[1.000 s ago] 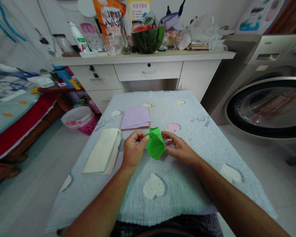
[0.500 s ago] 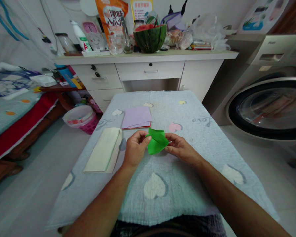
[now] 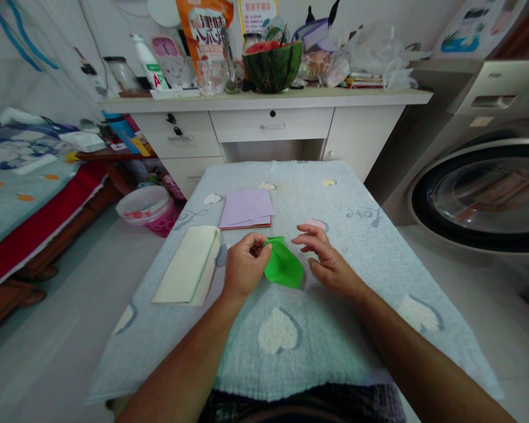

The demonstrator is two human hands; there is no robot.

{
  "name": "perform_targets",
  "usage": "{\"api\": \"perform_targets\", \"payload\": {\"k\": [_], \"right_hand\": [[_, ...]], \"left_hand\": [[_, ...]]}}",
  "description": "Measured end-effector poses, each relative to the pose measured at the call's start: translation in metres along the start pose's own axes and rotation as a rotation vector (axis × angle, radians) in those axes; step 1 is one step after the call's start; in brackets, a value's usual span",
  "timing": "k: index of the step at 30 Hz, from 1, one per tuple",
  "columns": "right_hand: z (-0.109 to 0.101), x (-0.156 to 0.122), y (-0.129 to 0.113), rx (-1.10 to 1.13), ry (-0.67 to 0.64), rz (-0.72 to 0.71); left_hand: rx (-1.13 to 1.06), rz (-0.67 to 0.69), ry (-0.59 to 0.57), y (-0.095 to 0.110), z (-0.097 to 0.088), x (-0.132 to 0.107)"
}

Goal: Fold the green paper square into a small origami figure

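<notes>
A folded sheet of bright green paper [image 3: 284, 265] is pinched at its left side by my left hand [image 3: 247, 262], thumb on top. It hangs just over the cloth and points toward the lower right. Just right of the green paper, my right hand [image 3: 328, 258] is held open with its fingers apart and nothing in them. Beyond my hands lies a small stack of square paper [image 3: 247, 207], lilac on top with a red edge showing below. To the left of my left hand rests a folded cream sheet [image 3: 188, 264].
A pale blue cloth with heart prints [image 3: 335, 346] covers the table. Behind it stands a white cabinet [image 3: 273, 124] bearing a cut watermelon [image 3: 273, 67], jars and bags. A washing machine [image 3: 480, 194] is at right; a pink bin [image 3: 152, 211] and bed [image 3: 30, 200] are at left.
My right hand has let go of the green paper and spread its fingers. The paper's right end has dropped lower, while my left hand keeps its pinch.
</notes>
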State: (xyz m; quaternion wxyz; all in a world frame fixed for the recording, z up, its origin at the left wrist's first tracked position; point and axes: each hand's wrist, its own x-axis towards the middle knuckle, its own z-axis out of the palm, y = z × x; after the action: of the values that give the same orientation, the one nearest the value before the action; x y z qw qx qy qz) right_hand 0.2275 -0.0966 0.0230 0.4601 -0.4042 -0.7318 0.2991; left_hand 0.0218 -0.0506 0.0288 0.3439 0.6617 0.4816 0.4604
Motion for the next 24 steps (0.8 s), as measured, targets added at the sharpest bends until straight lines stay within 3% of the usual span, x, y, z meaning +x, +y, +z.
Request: {"api": "perform_targets", "payload": {"k": [5,9,13,18,24], "right_hand": [[0.008,-0.001,0.002,-0.258,-0.093,-0.146],[0.013,-0.001,0.006,-0.4,-0.168,-0.131],[0.014,0.001,0.008,-0.483,-0.137,-0.149],[0.014,0.003,0.01,-0.476,-0.118,-0.2],[0.011,0.0,0.004,-0.35,-0.09,-0.147]], "left_hand": [[0.187,0.07,-0.03,0.007,-0.001,-0.001],[0.201,0.063,-0.052,0.008,-0.002,0.0],[0.205,0.092,-0.065,0.008,-0.002,0.0],[0.21,0.127,-0.083,0.007,-0.002,0.0],[0.19,0.166,-0.105,0.007,-0.005,0.001]]}}
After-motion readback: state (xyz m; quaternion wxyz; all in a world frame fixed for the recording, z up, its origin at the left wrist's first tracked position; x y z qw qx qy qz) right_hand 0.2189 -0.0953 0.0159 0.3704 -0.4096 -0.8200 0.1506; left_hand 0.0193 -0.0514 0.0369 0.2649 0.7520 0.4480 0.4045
